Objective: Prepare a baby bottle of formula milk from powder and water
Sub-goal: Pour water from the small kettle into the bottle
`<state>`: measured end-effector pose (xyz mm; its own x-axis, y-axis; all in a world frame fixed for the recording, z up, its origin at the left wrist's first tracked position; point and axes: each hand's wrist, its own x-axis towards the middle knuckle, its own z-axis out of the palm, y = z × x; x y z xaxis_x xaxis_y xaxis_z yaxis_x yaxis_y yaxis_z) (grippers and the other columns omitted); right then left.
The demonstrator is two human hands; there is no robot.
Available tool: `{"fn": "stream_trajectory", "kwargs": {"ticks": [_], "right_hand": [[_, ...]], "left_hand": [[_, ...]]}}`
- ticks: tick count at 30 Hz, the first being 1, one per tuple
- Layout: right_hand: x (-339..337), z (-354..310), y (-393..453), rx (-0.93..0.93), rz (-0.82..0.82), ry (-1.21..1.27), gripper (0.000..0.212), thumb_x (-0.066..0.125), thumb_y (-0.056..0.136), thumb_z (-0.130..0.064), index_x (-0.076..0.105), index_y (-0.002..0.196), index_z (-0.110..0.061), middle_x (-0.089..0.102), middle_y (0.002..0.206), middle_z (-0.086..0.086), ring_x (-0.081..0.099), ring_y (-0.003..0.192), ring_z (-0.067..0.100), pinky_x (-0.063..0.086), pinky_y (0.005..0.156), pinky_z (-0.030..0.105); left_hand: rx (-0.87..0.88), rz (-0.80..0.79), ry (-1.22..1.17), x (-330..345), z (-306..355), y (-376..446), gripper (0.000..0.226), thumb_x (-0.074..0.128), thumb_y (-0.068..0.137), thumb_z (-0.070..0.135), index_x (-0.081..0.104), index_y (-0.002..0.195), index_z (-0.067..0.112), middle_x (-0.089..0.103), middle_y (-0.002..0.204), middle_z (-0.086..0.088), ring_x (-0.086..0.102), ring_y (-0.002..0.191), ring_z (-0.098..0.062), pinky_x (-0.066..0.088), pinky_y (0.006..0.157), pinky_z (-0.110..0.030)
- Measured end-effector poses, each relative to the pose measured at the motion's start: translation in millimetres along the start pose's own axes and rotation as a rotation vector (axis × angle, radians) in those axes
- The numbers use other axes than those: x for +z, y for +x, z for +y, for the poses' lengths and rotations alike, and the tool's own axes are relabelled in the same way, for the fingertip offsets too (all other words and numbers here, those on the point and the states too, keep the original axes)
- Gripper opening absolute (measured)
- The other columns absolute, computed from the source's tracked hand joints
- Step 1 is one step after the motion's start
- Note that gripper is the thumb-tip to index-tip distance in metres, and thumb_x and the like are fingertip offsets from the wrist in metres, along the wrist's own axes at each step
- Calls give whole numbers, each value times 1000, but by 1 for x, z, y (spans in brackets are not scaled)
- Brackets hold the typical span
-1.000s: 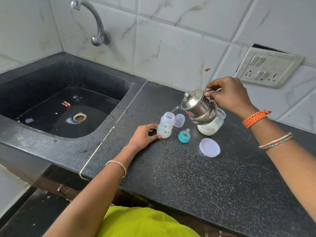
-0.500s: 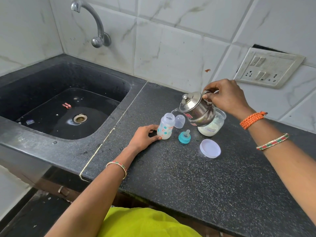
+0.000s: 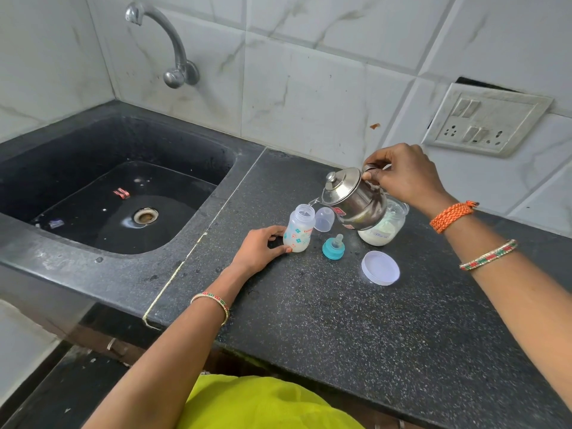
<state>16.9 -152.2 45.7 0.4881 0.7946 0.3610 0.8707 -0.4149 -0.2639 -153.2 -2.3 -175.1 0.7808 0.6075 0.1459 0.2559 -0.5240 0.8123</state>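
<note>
A small open baby bottle with a flower print stands on the black counter, white at the bottom. My left hand grips its lower part. My right hand holds the handle of a steel kettle, tilted left with its spout over the bottle's mouth. A thin stream of water runs from the spout into the bottle. Behind the kettle stands an open glass jar of white formula powder, partly hidden by it.
A clear bottle cap and a teal teat ring lie right of the bottle. The jar's white lid lies further right. A black sink with a wall tap is at left. A switch plate hangs on the tiled wall.
The kettle has moved slightly left and tipped further over the bottle. My left hand stays on the bottle.
</note>
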Motion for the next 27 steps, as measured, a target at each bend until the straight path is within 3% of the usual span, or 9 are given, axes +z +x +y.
{"fn": "stream_trajectory", "kwargs": {"ticks": [17, 21, 27], "right_hand": [[12, 14, -3, -1, -10, 146, 18, 73, 79, -13, 74, 97, -10, 73, 92, 8, 66, 89, 23, 54, 85, 44], [20, 18, -8, 91, -6, 314, 12, 72, 79, -3, 73, 91, -4, 68, 79, 5, 67, 78, 22, 58, 76, 44], [37, 28, -25, 310, 22, 638, 14, 67, 83, 2, 68, 88, -11, 68, 82, 10, 65, 68, 15, 60, 57, 28]], "left_hand": [[-14, -6, 15, -1, 4, -2, 53, 74, 80, 24, 55, 129, 15, 62, 128, -1, 58, 116, -13, 43, 99, -22], [-5, -7, 12, -2, 4, -3, 54, 74, 80, 25, 55, 129, 16, 62, 128, 0, 58, 116, -13, 43, 99, -22], [-33, -17, -148, -5, 2, -1, 57, 76, 77, 18, 55, 129, 13, 62, 127, -2, 57, 116, -11, 43, 105, -29]]}}
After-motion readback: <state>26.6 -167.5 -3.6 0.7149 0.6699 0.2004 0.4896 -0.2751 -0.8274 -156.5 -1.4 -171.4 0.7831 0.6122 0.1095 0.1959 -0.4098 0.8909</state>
